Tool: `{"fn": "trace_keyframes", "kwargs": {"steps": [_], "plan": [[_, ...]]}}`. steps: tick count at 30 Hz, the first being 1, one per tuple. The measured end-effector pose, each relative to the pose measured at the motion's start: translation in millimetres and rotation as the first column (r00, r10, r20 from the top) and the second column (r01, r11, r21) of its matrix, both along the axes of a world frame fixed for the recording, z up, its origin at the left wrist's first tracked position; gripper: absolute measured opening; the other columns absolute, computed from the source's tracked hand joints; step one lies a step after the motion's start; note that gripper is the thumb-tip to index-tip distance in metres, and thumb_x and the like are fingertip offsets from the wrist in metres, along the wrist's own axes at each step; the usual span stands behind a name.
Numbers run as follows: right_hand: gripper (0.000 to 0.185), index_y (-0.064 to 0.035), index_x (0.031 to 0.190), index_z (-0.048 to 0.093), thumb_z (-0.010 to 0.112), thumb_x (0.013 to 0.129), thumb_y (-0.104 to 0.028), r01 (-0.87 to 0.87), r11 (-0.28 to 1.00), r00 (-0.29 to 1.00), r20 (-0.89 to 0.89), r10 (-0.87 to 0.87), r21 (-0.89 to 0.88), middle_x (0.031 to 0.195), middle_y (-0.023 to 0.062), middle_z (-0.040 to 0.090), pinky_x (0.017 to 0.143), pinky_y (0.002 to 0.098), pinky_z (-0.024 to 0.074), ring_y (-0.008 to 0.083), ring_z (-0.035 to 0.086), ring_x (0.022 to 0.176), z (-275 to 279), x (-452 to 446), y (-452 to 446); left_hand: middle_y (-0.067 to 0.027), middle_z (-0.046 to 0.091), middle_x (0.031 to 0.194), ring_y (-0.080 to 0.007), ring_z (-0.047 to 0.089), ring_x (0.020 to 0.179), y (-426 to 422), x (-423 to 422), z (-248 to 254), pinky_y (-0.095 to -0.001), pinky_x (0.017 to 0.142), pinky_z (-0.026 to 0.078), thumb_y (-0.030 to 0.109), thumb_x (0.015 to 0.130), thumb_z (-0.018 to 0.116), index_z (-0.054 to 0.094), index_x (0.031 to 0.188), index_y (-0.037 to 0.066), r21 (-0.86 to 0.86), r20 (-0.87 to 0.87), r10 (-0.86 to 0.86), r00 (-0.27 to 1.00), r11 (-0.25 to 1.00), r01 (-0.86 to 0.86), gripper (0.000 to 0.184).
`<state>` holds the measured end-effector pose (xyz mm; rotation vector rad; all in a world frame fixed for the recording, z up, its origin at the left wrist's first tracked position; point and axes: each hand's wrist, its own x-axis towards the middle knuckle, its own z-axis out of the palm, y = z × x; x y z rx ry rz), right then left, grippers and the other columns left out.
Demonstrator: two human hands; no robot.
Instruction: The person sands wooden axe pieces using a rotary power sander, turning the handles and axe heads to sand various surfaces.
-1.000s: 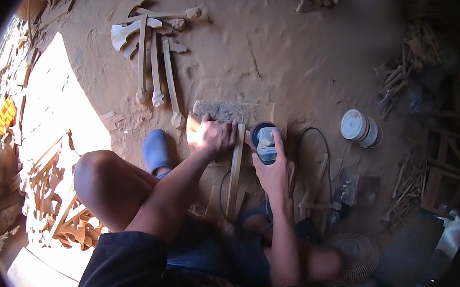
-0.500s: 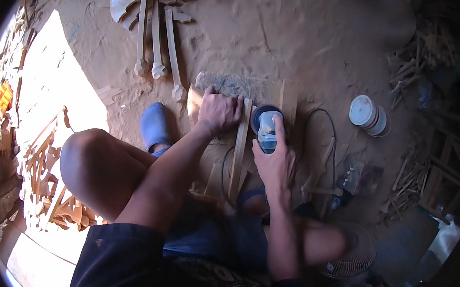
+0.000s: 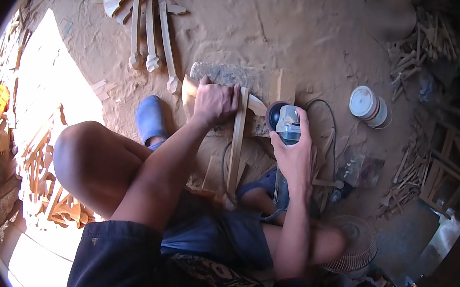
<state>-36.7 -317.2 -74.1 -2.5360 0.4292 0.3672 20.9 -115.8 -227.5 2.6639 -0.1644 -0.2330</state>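
My left hand (image 3: 216,101) is closed around an axe-shaped wooden piece (image 3: 238,144), pressing it against a worn block (image 3: 231,75) on the ground. The piece's broad pale end shows left of the knuckles, its straight handle runs down toward my lap, and a curved tip sticks out to the right. In my right hand (image 3: 297,155) is an angle grinder (image 3: 289,122), fingers wrapped around its body. The grinder's round disc (image 3: 272,115) sits beside the curved tip; whether they touch I cannot tell.
Similar axe-shaped wooden pieces (image 3: 151,29) lie at the upper left. A white-lidded bucket (image 3: 363,102) stands to the right, near a black cord (image 3: 330,120). Wood scraps (image 3: 406,176) and a fan (image 3: 351,243) are farther right. More carved wood (image 3: 56,198) lies in sunlight at left.
My right hand has moved the grinder rightward, away from the straight handle, uncovering the curved tip. My left hand keeps its hold on the wooden piece. The whole view has shifted slightly.
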Motion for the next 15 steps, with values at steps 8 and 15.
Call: {"fn": "trace_keyframes", "kwargs": {"steps": [8,15], "plan": [[0.08,-0.0124,0.155,0.05,0.081,0.083,-0.027,-0.257,0.965,0.965,-0.047,0.259,0.047,0.13,0.029,0.071,0.103,0.0532,0.0547,0.0491,0.067,0.121,-9,73,7,-0.015,0.072,0.069,-0.0356,0.069,0.068,0,0,-3,-0.0466,0.096,0.041,0.035,0.112,0.04,0.074,0.08,0.014,-0.013,-0.006,0.007,1.0,1.0,-0.007,0.051],[0.084,-0.0146,0.158,0.049,0.078,0.081,-0.03,-0.311,0.95,0.941,-0.138,0.31,0.012,0.133,0.0304,0.069,0.108,0.0517,0.0524,0.0485,0.065,0.126,-14,89,14,-0.0187,0.072,0.071,-0.0387,0.07,0.071,1,2,3,-0.0479,0.098,0.043,0.038,0.113,0.039,0.076,0.083,0.011,-0.046,-0.054,-0.002,0.999,0.999,0.0,0.055]]}}
